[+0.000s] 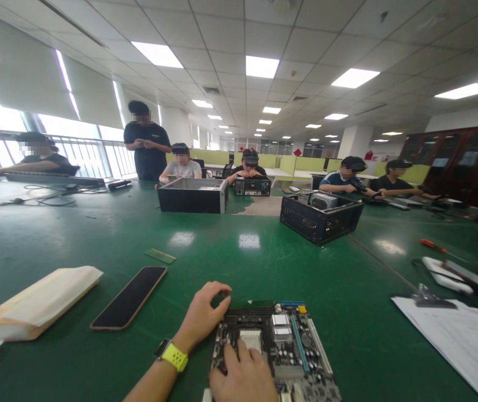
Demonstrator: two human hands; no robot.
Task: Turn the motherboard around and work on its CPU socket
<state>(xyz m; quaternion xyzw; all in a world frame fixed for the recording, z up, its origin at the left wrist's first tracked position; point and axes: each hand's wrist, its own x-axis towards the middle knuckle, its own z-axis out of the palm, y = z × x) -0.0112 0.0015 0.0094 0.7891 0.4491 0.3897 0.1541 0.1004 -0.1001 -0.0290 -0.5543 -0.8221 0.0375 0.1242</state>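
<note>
A motherboard (pixel 283 371) lies on the green table in front of me, with a pale square CPU socket (pixel 251 338), blue and white slots and several connectors. My right hand (pixel 245 377) is over its lower left part, fingers bent down and apart, fingertips at the near side of the socket; what lies under them is hidden. Beside the board's far left corner rests my left hand (pixel 205 312), its thumb at the board's edge and a gap between thumb and curved fingers. A watch with a yellow strap (pixel 175 356) is on the left wrist.
Left lie a phone (pixel 130 298), a paper-covered package (pixel 38 301) and a thin green strip (pixel 161 256). Right are a clipboard (pixel 452 335), a white device (pixel 446 274) and a screwdriver (pixel 434 245). Computer cases (pixel 192 198) (pixel 320 218) stand farther back, with several people around the table.
</note>
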